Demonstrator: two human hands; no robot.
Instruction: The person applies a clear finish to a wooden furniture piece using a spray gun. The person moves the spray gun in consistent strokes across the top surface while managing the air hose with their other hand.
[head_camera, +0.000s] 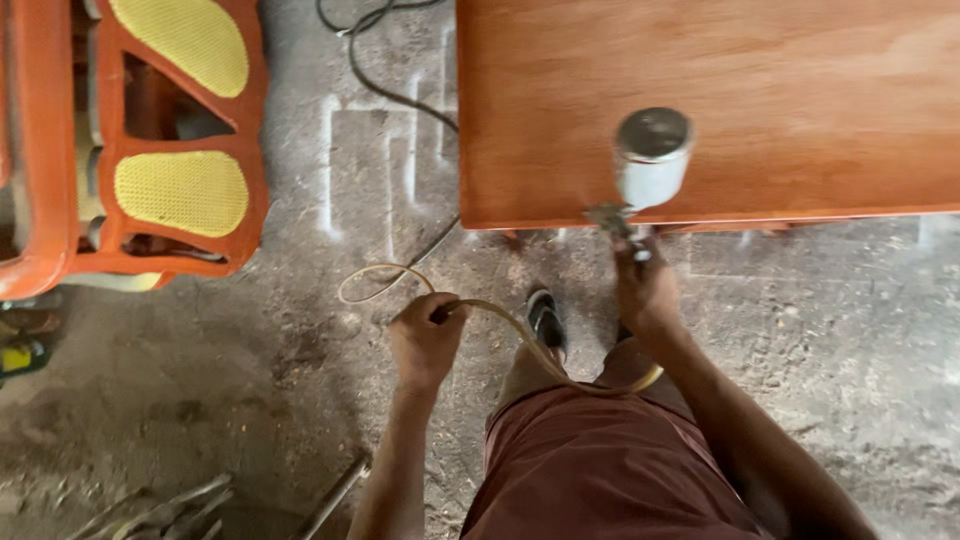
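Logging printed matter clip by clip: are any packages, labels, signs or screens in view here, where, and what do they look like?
No packages, labels, signs or screens show.
White chalk-like marks: on the concrete floor left of the wooden panel, blocky outlines, pale on grey.
Spray gun cup: held by the right hand at the panel's near edge, plain grey cylinder, no label visible.
Left hand: grips a yellowish hose.

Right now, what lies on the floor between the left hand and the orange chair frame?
In the head view, only bare dusty concrete floor lies between the left hand and the orange chair frame; the hose loops just above that stretch.
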